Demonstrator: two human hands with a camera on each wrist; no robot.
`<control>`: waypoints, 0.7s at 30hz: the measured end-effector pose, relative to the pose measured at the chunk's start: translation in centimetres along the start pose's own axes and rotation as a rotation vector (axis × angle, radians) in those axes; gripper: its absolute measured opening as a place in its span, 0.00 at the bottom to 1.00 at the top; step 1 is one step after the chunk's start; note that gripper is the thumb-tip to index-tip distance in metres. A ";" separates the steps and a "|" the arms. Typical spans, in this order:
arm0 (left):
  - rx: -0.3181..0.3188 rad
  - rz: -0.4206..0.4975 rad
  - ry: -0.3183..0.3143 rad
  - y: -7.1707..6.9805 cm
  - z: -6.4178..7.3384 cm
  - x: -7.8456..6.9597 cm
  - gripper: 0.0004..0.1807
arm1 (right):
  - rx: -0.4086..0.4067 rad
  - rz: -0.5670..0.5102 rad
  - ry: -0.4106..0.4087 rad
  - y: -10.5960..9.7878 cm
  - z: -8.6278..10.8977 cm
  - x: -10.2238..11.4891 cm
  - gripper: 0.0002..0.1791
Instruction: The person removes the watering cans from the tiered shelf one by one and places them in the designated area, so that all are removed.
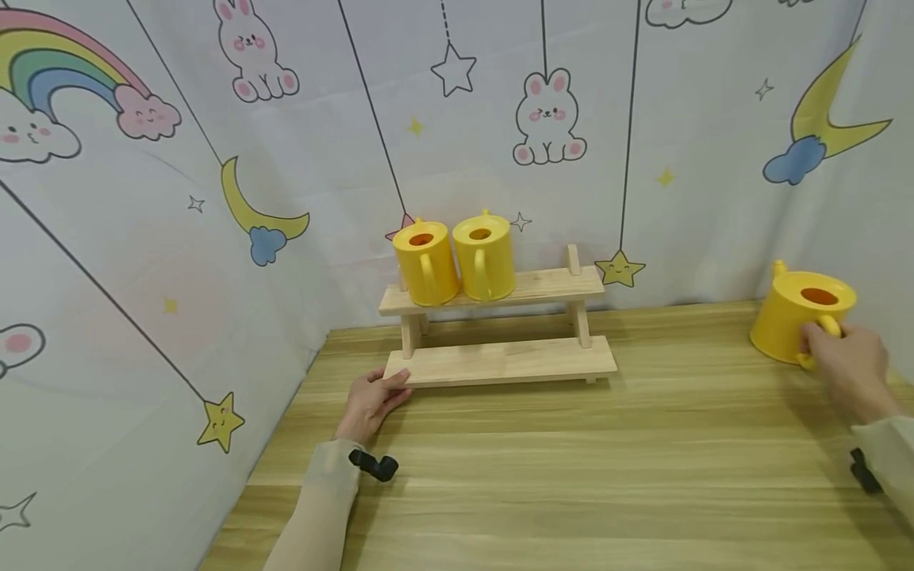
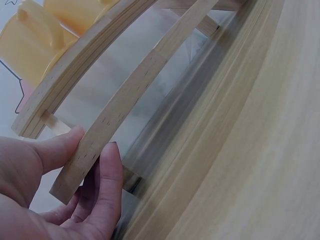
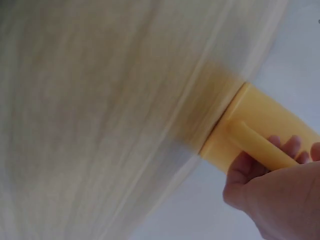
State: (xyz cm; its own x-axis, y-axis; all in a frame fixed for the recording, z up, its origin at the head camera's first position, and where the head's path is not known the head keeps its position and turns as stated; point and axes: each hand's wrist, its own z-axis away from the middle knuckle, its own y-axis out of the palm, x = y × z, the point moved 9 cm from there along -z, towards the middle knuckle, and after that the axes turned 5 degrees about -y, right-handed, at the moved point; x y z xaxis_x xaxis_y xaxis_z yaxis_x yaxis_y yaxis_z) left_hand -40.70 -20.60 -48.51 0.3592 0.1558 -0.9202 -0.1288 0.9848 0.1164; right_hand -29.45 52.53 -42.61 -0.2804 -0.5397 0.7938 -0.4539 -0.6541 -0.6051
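A two-tier wooden shelf stands against the back, with its lower board point(image 1: 500, 362) in front of and below its upper board point(image 1: 550, 287). My left hand point(image 1: 367, 403) pinches the left end of the lower board, thumb on top and fingers underneath, as the left wrist view shows. Far to the right, my right hand point(image 1: 853, 369) grips the handle of a yellow watering can point(image 1: 778, 325). Its fingers curl round that handle point(image 3: 260, 147) in the right wrist view. Two similar yellow watering cans point(image 1: 437, 274) point(image 1: 496, 266) sit side by side at the left of the upper board.
The wood-grain tabletop point(image 1: 543, 476) stretches in front of the shelf and over to the right. A white cloth backdrop point(image 1: 357, 159) printed with rabbits, stars and moons rises behind it and along the left side.
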 end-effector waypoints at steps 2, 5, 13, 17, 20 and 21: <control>-0.003 -0.003 -0.002 -0.1 0.0 0.0 0.37 | -0.011 0.056 -0.010 0.0 0.3 0.4 0.28; -0.004 0.001 -0.009 -0.2 -0.1 0.1 0.37 | -0.020 0.111 -0.014 -0.2 0.7 0.9 0.36; 0.017 0.006 0.000 0.0 -0.1 0.0 0.37 | -0.091 0.074 0.006 -0.9 2.1 2.7 0.47; 0.021 0.006 0.000 0.0 0.0 0.1 0.36 | -0.172 0.061 0.012 -1.2 3.0 4.5 0.45; 0.021 0.012 -0.002 -0.1 -0.1 0.1 0.36 | -0.196 0.040 -0.007 -0.9 3.6 6.3 0.44; 0.020 0.016 -0.002 -0.1 -0.2 0.1 0.36 | -0.195 0.027 -0.018 -0.8 3.8 7.0 0.42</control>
State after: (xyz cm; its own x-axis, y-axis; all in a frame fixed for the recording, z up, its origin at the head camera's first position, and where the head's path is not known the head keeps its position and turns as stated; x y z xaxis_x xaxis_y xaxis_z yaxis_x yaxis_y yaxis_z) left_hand -40.81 -20.67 -48.64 0.3592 0.1716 -0.9173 -0.1162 0.9835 0.1385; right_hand -27.85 47.24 -36.83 -0.2805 -0.5658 0.7754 -0.6025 -0.5251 -0.6011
